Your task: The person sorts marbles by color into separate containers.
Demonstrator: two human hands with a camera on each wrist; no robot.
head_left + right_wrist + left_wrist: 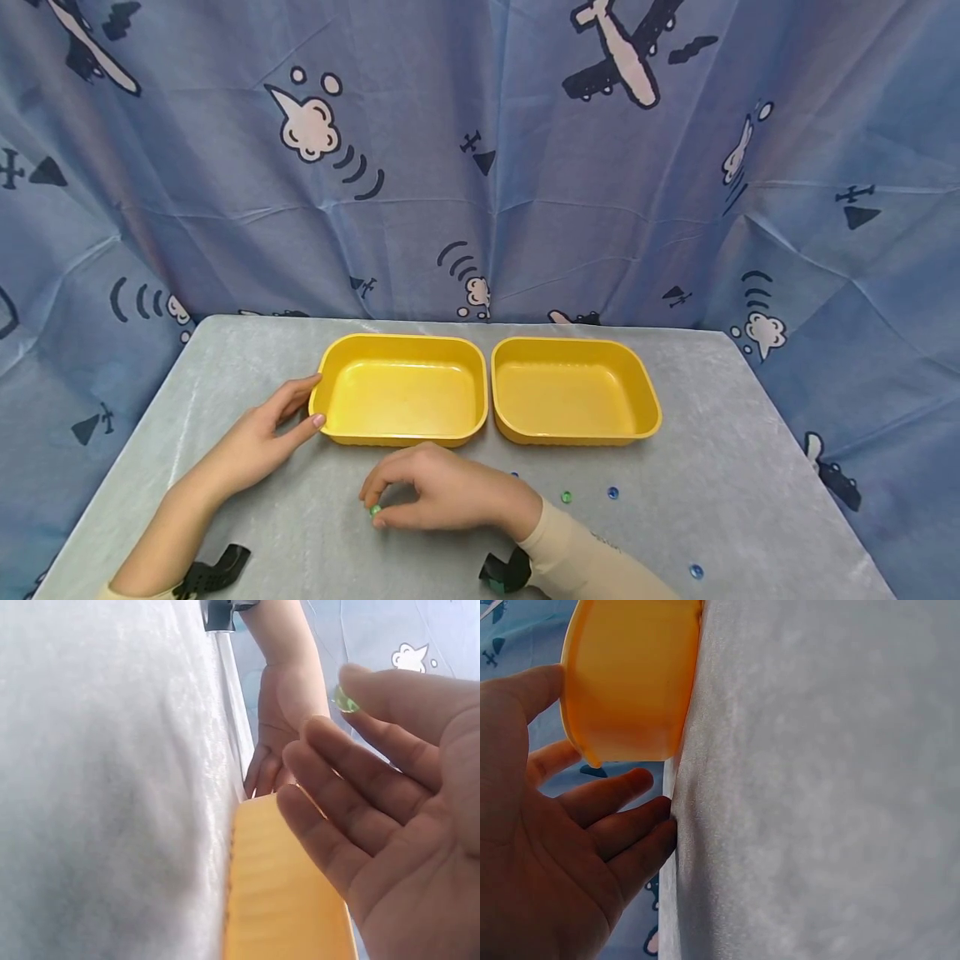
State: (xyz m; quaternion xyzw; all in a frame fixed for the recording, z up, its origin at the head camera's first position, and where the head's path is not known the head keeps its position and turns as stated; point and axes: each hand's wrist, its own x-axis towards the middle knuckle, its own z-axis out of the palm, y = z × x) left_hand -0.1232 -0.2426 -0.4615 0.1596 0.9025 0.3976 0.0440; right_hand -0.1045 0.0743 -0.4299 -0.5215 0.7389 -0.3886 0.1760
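My right hand (450, 492) pinches a small translucent green bead (345, 700) between thumb and forefinger, low in front of the left yellow tray (405, 440). In the right wrist view the other fingers lie loosely bent beneath it. At that tray's left end, my left hand (258, 442) touches the rim with its thumb and forefinger. The left wrist view shows the thumb (540, 690) against the rim and the remaining fingers spread below the tray's end. Inside the left tray only its bare yellow floor shows.
A second yellow tray (577, 438) stands close to the right of the first. Before it on the grey-covered table (735, 467) lie another green bead (566, 497) and blue beads (612, 492), one partly hidden behind my right hand. A blue patterned curtain (420, 250) hangs behind.
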